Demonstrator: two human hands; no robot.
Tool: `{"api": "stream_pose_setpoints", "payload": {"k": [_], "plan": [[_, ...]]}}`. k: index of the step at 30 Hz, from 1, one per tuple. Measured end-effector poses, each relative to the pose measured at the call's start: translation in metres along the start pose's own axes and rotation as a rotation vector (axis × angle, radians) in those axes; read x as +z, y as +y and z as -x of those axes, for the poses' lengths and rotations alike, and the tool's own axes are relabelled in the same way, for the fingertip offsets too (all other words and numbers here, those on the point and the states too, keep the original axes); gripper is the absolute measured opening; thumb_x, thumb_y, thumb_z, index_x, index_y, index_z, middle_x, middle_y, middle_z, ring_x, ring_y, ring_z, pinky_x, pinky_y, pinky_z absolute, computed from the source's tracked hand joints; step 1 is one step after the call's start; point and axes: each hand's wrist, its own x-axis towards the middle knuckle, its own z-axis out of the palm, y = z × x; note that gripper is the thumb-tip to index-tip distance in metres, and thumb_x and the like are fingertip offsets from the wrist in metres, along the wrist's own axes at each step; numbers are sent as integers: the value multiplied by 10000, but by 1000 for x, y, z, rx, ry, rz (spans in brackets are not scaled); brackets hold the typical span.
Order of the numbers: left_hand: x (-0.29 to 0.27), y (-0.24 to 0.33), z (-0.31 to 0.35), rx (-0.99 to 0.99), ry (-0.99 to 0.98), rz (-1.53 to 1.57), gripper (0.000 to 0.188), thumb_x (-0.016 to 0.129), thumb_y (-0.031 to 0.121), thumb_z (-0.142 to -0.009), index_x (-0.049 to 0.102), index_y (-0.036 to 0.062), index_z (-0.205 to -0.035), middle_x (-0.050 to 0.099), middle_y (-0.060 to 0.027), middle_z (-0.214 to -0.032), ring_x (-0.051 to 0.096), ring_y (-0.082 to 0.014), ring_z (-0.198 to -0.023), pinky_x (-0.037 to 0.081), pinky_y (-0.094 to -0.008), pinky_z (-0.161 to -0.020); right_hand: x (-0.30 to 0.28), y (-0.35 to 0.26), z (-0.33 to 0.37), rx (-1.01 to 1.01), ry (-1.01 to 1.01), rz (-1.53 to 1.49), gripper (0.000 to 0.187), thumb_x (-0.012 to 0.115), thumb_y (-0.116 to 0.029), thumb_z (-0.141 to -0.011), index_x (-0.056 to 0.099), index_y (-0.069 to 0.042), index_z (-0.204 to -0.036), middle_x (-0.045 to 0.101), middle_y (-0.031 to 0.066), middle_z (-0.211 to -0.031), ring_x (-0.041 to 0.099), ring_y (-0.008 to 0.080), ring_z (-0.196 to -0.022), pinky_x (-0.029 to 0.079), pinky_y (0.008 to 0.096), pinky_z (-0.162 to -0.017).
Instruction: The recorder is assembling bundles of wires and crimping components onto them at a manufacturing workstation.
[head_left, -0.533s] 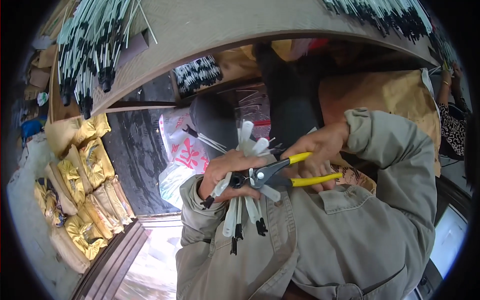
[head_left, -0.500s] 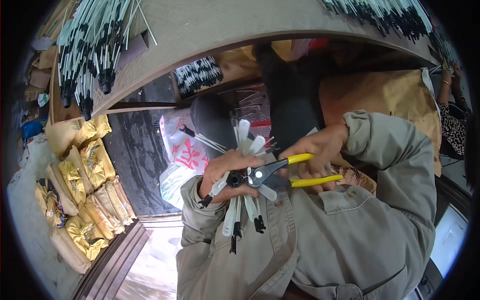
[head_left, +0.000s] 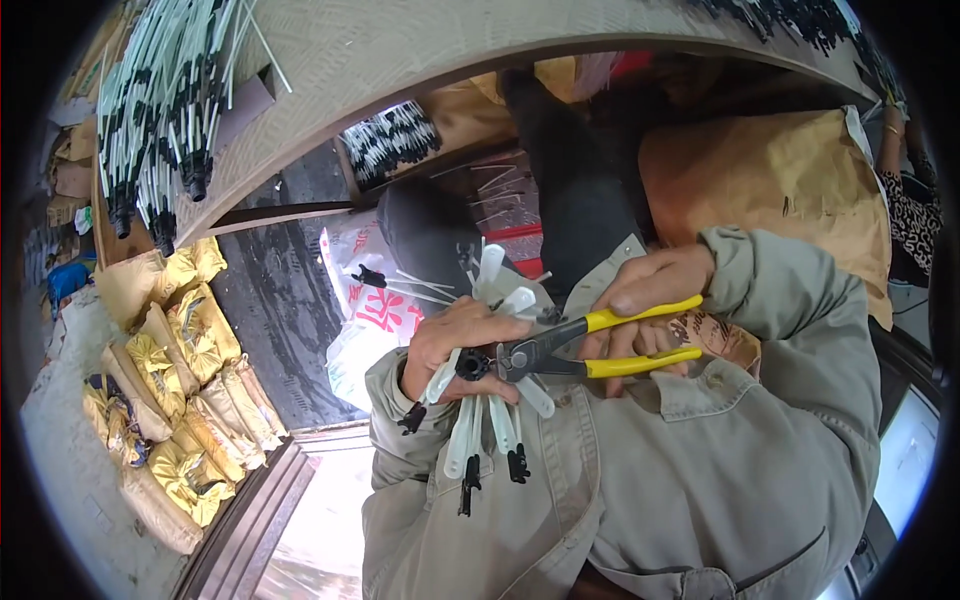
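Note:
My left hand (head_left: pixel 440 342) is closed around the middle of what looks like an umbrella frame, with a round black hub (head_left: pixel 472 364) showing between thumb and fingers. White flat ribs (head_left: pixel 460 440) with black end pieces fan out from it on several sides. My right hand (head_left: pixel 655 285) grips a pair of pliers (head_left: pixel 545 358) with dark jaws and yellow handles, which are spread apart. The thumb lies along the upper handle, and the fingers reach behind toward the lower one. The jaw tips are right beside the hub; whether they bite on anything cannot be made out.
Bundles of white rods with black ends (head_left: pixel 165 110) lie on the curved tabletop (head_left: pixel 400 60) ahead. Wrapped packages (head_left: pixel 190 400) are stacked at left. A printed plastic bag (head_left: pixel 350 350) lies beside my legs. Brown paper (head_left: pixel 760 200) is at right, near another person's arm (head_left: pixel 890 140).
My right hand has shifted right, and the pliers have turned so that more of their handles and jaws shows. The left hand keeps its hold on the frame. The whole view has shifted slightly.

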Motion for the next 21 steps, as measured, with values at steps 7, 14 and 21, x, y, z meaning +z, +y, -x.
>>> {"api": "stream_pose_setpoints", "payload": {"k": [7,14,21], "plan": [[17,-2,15,-185,325,91,563,844,216,-493,636,25,-980,645,-82,-836,574,-182,-695,404,-270,-595,44,-1,-5,-489,667,1834,770,732,-226,-696,342,-26,-1329,514,157,-1174,578,253,-717,484,324,-600],[8,3,3,-46,67,50,697,842,259,-471,614,24,-1087,571,-36,-707,516,-158,-609,363,-283,-576,-4,11,3,-78,-42,211,489,466,-227,-922,334,23,-1321,535,170,-1194,589,151,-672,504,272,-602],[14,-4,6,24,116,52,589,843,216,-506,619,27,-1018,644,-82,-848,541,-189,-620,396,-295,-599,0,6,2,-390,66,384,661,638,-255,-836,321,31,-1341,514,259,-1165,598,200,-702,499,268,-624]]}}
